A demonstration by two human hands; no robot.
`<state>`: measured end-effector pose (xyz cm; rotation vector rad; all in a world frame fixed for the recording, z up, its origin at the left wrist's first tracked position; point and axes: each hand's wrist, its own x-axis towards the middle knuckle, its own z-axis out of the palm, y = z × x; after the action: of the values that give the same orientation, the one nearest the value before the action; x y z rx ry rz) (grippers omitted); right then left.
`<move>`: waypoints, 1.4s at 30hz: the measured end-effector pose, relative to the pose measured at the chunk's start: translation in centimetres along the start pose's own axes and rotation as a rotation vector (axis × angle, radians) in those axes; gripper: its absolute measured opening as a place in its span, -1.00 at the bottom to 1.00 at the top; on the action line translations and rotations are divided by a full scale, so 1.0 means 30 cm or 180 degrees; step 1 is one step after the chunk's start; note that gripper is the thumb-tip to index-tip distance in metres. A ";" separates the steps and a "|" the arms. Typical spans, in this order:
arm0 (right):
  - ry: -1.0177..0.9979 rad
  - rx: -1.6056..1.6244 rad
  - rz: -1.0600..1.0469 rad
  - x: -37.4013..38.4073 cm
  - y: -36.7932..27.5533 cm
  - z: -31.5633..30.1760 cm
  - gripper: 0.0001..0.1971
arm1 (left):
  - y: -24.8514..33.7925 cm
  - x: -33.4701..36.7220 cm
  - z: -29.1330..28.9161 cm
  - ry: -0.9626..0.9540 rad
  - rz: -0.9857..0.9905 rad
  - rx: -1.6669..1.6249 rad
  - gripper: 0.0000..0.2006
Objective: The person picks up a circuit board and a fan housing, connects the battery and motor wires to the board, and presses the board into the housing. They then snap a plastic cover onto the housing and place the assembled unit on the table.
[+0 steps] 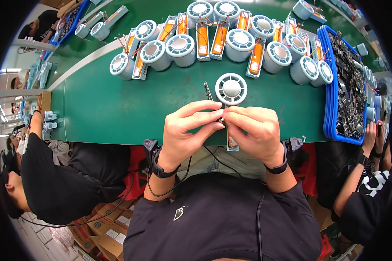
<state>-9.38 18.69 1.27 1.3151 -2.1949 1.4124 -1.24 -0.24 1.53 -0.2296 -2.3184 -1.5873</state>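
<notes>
My left hand is closed in a pinch on a narrow dark circuit board, whose end sticks up past the fingers. Against its fingertips, my right hand is pinched too; whatever lies between its fingers is too small and covered to make out. Just beyond both hands sits a pale blue round-headed unit with a silvery dome in its ringed face. Its long handle runs back under my right hand to the table's near edge, a bit of orange showing in it. The fingers hide the middle of the handle.
Several similar units with orange battery packs stand in an arc along the far side of the green table. At the right, stacked blue trays hold many small black boards. Co-workers sit on both sides.
</notes>
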 end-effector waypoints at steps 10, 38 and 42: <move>0.0010 -0.0261 -0.0133 0.009 -0.011 0.003 -0.78 | -0.003 -0.005 0.009 0.0145 -0.0032 -0.0148 -0.67; 0.0200 -0.0072 0.0040 -0.032 -0.027 0.034 -0.80 | -0.006 -0.015 0.026 0.0172 0.0041 -0.0196 -0.67; 0.0133 0.0056 0.0156 -0.030 -0.035 0.035 -0.78 | -0.024 -0.029 0.039 0.0354 0.0165 -0.0058 -0.67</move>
<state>-7.77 18.20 0.84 1.2342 -2.2068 1.4665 -0.86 0.60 0.21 -0.1988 -2.1975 -1.5564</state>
